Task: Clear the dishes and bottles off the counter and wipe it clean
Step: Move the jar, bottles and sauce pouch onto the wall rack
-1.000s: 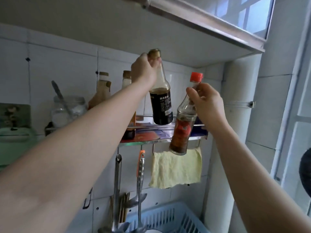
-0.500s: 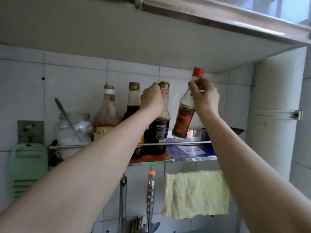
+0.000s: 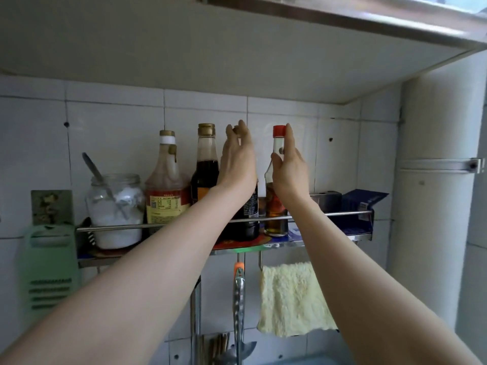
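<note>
Both bottles are down on the wall rack (image 3: 329,214) now. A second ago they were still up in the air, one per hand. The dark soy-sauce bottle (image 3: 246,219) stands behind the rail, and the left hand (image 3: 237,164) has let go: fingers straight and loose beside the neck, holding nothing. The red-capped bottle (image 3: 275,196) stands just right of it, upright. The right hand (image 3: 290,169) looks mostly released too, fingers extended along the neck, maybe still touching it.

So that's two more bottles off the desk, though the desk itself isn't in view, and the wiping looks not yet started.

Count on the rack: four bottles, counting the gold-capped dark bottle (image 3: 207,164) and the orange-label sauce bottle (image 3: 167,191), plus one glass jar (image 3: 116,209) with a spoon in it. One yellow cloth (image 3: 290,299) hangs below, handy for wiping.
</note>
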